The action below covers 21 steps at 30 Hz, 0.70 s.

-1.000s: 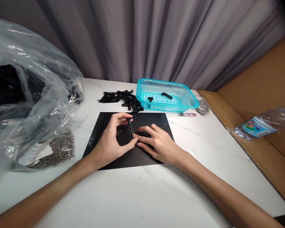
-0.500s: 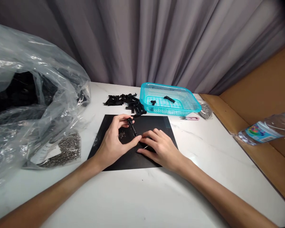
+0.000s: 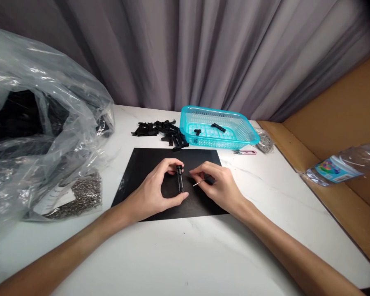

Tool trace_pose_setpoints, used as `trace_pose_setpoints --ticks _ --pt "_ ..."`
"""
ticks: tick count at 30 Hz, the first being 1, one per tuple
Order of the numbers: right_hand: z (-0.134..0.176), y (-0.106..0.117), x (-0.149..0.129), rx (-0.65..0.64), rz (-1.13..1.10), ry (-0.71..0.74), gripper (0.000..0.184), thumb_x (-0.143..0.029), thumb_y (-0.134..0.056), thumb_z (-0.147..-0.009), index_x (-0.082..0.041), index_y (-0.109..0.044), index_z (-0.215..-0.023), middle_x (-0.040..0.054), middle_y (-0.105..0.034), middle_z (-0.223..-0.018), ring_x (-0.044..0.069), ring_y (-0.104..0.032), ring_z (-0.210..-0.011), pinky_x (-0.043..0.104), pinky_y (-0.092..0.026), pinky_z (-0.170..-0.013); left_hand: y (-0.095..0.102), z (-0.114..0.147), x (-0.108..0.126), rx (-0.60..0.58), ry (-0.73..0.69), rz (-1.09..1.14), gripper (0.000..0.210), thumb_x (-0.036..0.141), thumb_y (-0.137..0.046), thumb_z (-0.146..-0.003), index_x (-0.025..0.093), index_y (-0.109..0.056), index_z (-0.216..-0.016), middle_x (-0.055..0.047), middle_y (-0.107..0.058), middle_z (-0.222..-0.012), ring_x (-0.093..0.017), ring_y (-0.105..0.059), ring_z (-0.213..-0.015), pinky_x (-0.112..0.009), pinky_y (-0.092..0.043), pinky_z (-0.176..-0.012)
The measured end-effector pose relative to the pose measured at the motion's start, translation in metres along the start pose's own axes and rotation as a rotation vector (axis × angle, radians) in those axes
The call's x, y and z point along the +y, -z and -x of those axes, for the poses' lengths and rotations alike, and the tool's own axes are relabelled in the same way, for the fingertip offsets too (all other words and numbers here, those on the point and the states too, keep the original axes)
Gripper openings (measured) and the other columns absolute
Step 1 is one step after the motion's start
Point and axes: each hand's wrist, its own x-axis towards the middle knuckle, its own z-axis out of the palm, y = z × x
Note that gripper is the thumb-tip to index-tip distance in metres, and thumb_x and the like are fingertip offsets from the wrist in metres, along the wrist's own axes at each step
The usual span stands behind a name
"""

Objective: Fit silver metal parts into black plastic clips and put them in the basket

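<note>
Between its thumb and fingers, my left hand grips a slim black plastic part, which stands nearly upright above the black mat. A small gap to the right, my right hand is closed with a thin pale rod-like tool sticking out from under its fingers. The tool's other end is hidden in the palm. Thumb and forefinger are close together, and I cannot make out whether something tiny is between their tips.
A pile of black plastic parts lies behind the mat, beside a blue basket holding two more. Pink thread snips lie in front of it. Bags of small metal pieces sit left and back right; a plastic bottle lies right.
My left hand has shifted right and nearer with the black part, now more upright. My right hand has moved slightly right, apart from the left. The small metal pieces on the mat are now hidden.
</note>
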Motion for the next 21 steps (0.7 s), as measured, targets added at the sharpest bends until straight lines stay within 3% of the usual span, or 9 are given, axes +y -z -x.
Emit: trace_pose_setpoints --ticks 9,13,21 --pt "0.0015 0.0013 0.0000 -0.012 -0.063 -0.053 0.022 -0.007 -0.062 -0.090 -0.021 -0.077 -0.097 0.0042 -0.076 -0.093 0.017 -0.071 -0.081 0.029 -0.058 -0.069 -0.0004 -0.0002 0.0016 -0.028 -0.003 -0.009 0.060 0.032 -0.080 -0.079 0.028 -0.050 -0.131 -0.007 -0.061 -0.131 -0.026 -0.066 -0.118 -0.046 -0.056 -0.108" --pt "-0.0006 0.0061 0.0000 -0.003 -0.002 -0.067 0.034 -0.005 -0.061 -0.089 -0.023 -0.075 -0.113 0.0028 -0.075 -0.091 0.018 -0.069 -0.080 0.030 -0.056 -0.070 0.0000 0.0006 0.0009 -0.048 0.012 -0.015 0.061 0.036 -0.082 -0.078 0.028 -0.051 -0.131 -0.006 -0.062 -0.132 -0.027 -0.065 -0.120 -0.046 -0.056 -0.108" --pt "-0.0026 0.0083 0.0051 -0.068 0.068 -0.133 0.014 -0.014 -0.062 -0.096 -0.023 -0.073 -0.096 0.0019 -0.075 -0.091 0.017 -0.067 -0.077 0.030 -0.050 -0.067 0.0006 -0.0011 0.0011 -0.088 0.001 -0.152 0.058 0.041 -0.085 -0.075 0.027 -0.058 -0.124 -0.005 -0.067 -0.126 -0.030 -0.062 -0.121 -0.051 -0.051 -0.109"
